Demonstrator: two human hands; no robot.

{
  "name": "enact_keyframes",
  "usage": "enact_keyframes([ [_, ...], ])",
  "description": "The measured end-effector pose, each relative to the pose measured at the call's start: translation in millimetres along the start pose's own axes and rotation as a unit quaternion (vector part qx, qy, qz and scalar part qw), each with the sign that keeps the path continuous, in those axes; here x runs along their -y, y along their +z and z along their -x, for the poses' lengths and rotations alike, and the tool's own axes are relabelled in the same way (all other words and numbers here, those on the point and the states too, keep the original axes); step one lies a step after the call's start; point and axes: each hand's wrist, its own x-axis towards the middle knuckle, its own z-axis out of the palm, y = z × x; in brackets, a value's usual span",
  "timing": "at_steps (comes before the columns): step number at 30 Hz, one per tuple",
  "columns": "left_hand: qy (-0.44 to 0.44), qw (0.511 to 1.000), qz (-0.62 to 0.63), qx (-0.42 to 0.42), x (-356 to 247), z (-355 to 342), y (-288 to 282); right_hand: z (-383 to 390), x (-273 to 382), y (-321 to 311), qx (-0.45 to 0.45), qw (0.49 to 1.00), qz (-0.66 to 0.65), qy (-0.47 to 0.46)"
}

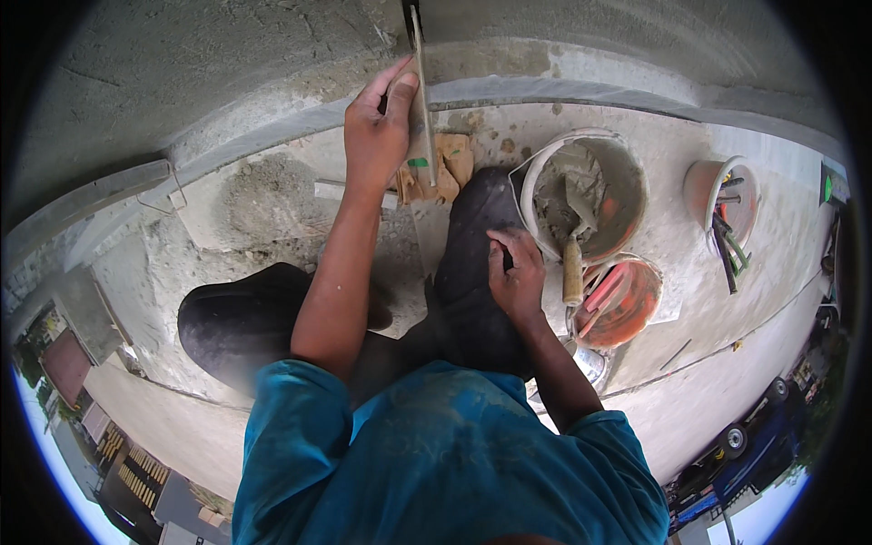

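My left hand [377, 127] is raised to the grey plastered wall [227, 73], its thumb and fingers closed on a thin flat strip [422, 118]. The strip stands on edge, and its far end lies at a dark vertical gap in the wall. Its material is hard to make out. Over my right knee rests my right hand [518, 277], loosely curled, with thumb and forefinger apart and nothing visible between them. Just right of it, a trowel [574, 259] leans with its blade in wet mortar [563, 186] and its wooden handle over the rim of a bucket [636, 195].
An orange basin [640, 313] holding red-handled tools sits below the bucket. Farther right stands a smaller bucket [704, 195] with several hand tools. Torn brown paper [454, 159] lies under the strip, and spilled mortar [263, 195] covers the floor left of my arm.
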Motion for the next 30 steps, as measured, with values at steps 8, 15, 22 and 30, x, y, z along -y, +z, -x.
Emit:
enact_keyframes([
  [8,0.025,1.000,-0.012,-0.012,-8.2,-0.9,0.7,1.1,-1.9,0.5,0.002,1.000,-0.001,-0.002],
  [15,0.031,0.999,0.006,-0.016,-26.5,-1.6,1.1,-0.2,-0.1,-0.4,0.003,1.000,-0.011,0.008],
  [22,0.056,0.998,0.019,-0.023,-37.8,-3.8,-2.2,0.7,-3.1,1.4,-0.002,1.000,0.003,-0.003],
  [30,0.050,0.997,0.060,-0.015,-58.2,-0.6,-10.8,2.1,-1.5,0.5,0.000,1.000,-0.006,0.004],
])
